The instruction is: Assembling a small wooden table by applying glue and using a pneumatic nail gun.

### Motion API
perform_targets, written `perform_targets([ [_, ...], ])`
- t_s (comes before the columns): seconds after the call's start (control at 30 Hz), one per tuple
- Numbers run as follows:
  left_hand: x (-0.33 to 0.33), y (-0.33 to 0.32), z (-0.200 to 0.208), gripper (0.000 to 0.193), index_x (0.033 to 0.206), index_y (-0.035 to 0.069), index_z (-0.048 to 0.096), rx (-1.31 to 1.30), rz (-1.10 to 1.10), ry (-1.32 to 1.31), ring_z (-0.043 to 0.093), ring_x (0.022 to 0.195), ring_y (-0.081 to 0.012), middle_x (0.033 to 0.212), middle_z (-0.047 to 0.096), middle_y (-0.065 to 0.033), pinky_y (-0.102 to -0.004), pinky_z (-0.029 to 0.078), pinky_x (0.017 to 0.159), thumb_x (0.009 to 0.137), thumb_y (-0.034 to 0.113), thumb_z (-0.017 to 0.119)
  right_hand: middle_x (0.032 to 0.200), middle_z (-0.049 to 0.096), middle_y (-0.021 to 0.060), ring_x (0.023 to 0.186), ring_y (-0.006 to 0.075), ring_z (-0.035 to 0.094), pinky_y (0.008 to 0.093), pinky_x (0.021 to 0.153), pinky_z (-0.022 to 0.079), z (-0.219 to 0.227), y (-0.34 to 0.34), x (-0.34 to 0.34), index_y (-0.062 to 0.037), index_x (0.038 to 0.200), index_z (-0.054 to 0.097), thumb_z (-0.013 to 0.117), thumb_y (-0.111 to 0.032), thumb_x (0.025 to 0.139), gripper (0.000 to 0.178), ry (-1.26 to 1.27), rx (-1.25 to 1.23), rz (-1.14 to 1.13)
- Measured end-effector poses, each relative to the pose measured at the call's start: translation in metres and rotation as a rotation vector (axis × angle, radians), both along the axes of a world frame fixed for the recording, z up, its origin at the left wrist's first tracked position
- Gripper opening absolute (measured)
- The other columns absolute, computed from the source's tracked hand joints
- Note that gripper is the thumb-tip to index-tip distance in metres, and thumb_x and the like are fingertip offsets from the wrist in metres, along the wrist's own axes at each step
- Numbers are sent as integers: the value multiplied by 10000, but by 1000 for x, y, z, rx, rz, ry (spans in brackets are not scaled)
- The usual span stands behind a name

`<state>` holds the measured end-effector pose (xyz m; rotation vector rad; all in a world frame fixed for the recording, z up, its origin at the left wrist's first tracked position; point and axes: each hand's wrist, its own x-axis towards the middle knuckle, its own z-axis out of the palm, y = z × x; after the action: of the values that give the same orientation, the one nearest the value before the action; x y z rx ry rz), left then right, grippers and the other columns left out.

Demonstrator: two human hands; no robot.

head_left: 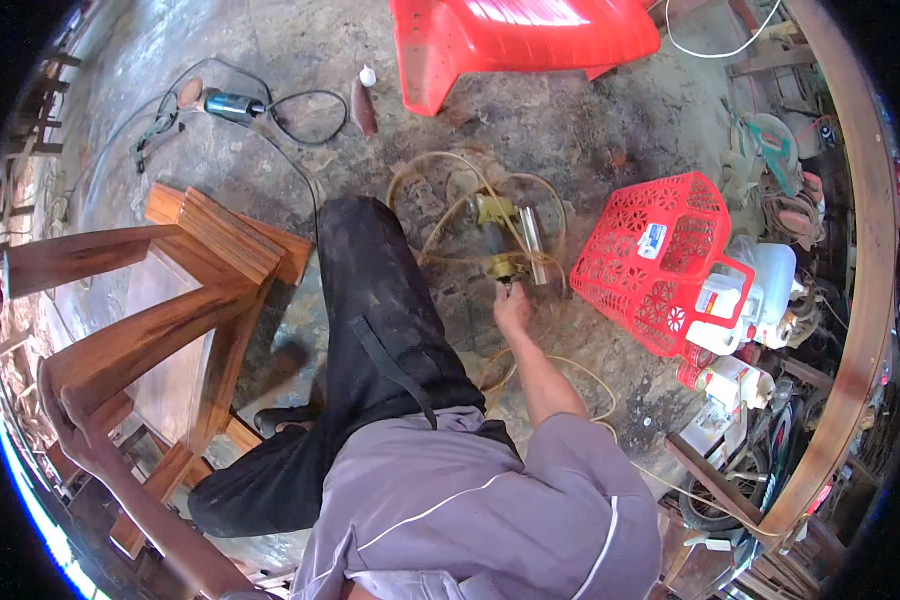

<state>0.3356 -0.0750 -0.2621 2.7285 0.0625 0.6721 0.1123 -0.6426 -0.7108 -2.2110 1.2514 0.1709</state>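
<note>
Low on the floor, my right hand (513,306) is closed on the near end of a hose-fed tool, apparently an air nailer (496,238). It has a yellow-green and dark body, with a silver bar (533,245) along its right side. A thin yellow hose (440,163) loops loosely around it. At the far left, my left arm reaches to a brown wooden chair (160,330) that lies tilted beside my leg. My left hand (68,420) grips the end of one curved member; its fingers are partly hidden and dim.
A red plastic chair (530,45) stands ahead. On the right a red perforated basket (635,260) lies on its side near white plastic jugs (770,280). A corded teal power tool (232,105) rests at the upper left. A wooden beam (865,200) curves along the right.
</note>
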Motion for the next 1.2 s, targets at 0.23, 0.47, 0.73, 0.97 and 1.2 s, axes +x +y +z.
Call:
perform_targets([
  [0.23, -4, -10, 8, 455, 1469, 90, 577, 14, 80, 41, 512, 1401, -258, 1498, 574, -103, -392, 385, 1175, 1074, 315, 560, 1056, 723, 262, 1009, 437, 701, 512, 852, 539, -33, -86, 82, -24, 1131, 689, 641, -422, 960, 436, 68, -147, -174],
  [0.47, -8, -36, 12, 389, 1355, 0, 631, -12, -128, -61, 556, 1316, -266, 1397, 601, -144, -367, 408, 1129, 988, 125, 658, 1215, 713, 247, 1174, 406, 677, 490, 970, 536, -89, -180, 143, -50, 1178, 704, 735, -373, 877, 442, 160, -162, -175],
  [0.73, -8, -43, 14, 438, 1347, 67, 654, -74, -181, -131, 604, 1183, -274, 1345, 602, -119, -349, 487, 1011, 949, 222, 752, 1163, 737, 221, 1131, 344, 692, 436, 943, 529, -67, -68, 171, -17, 1136, 737, 649, -246, 909, 334, -27, -56, 47],
  [0.97, -6, -43, 8, 509, 1358, 49, 647, -152, -205, -173, 608, 1155, -243, 1347, 596, -112, -340, 503, 976, 944, 326, 754, 980, 723, 188, 963, 308, 690, 419, 907, 522, 140, 157, 253, 28, 1059, 689, 625, -110, 949, 187, -818, 202, 437],
  [1.2, -8, -43, 4, 497, 1338, 81, 671, -154, -186, -234, 621, 1166, -304, 1324, 614, -129, -396, 519, 979, 894, 263, 800, 992, 717, 138, 878, 216, 688, 333, 779, 531, 309, 295, 259, -25, 1116, 684, 625, -268, 1048, 259, -928, 717, 1028],
])
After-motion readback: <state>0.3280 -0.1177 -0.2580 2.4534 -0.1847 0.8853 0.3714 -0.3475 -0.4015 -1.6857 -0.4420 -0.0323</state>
